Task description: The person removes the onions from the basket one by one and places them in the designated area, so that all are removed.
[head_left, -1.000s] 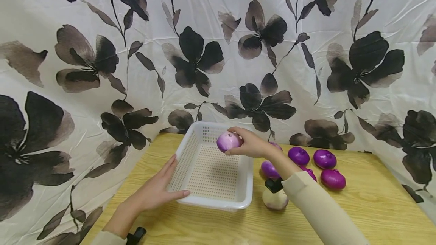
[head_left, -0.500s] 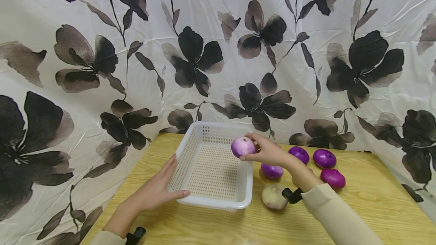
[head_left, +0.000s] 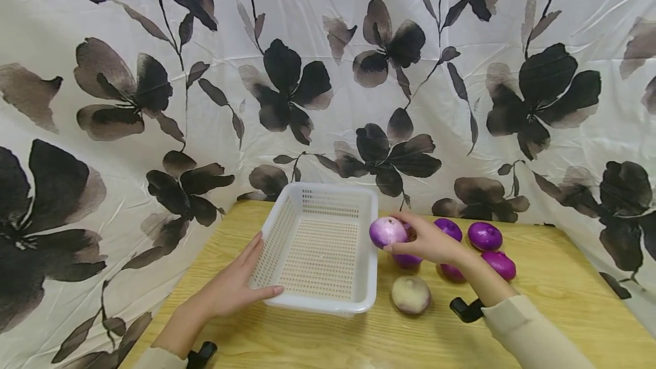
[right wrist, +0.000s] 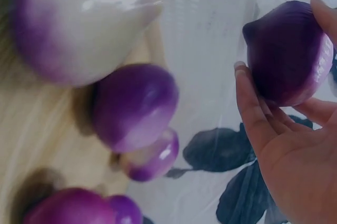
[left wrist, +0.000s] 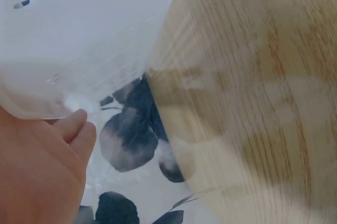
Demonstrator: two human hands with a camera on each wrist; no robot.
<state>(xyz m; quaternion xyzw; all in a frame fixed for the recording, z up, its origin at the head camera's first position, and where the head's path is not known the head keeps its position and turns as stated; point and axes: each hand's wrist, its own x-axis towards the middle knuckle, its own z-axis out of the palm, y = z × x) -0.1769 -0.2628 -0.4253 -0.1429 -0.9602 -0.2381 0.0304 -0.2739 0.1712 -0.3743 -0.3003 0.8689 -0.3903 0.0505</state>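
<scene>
My right hand (head_left: 427, 239) grips a glossy purple-and-white onion (head_left: 388, 232) just beyond the right rim of a white perforated plastic basket (head_left: 372, 266). In the right wrist view, fingers and thumb curl round the same onion (right wrist: 287, 55), whose darker purple side faces that camera. My left hand (head_left: 233, 289) rests at the basket's near-left corner. Its fingers lie straight along the outer left side, while the thumb stretches over the near rim. In the left wrist view, fingertips touch the underside of the basket rim (left wrist: 31, 113). No onion shows inside the basket.
A pale onion (head_left: 411, 295) lies right of the basket. Several purple onions sit farther right, among them one at the back (head_left: 484, 236) and a magenta one (head_left: 499, 265). They stand on a wooden table (head_left: 307, 340). Behind hangs a floral curtain (head_left: 307, 10).
My right hand has carried the onion rightward, from above the basket's inside to beyond its right rim. The left hand and the basket have stayed in place; the view has shifted slightly.
</scene>
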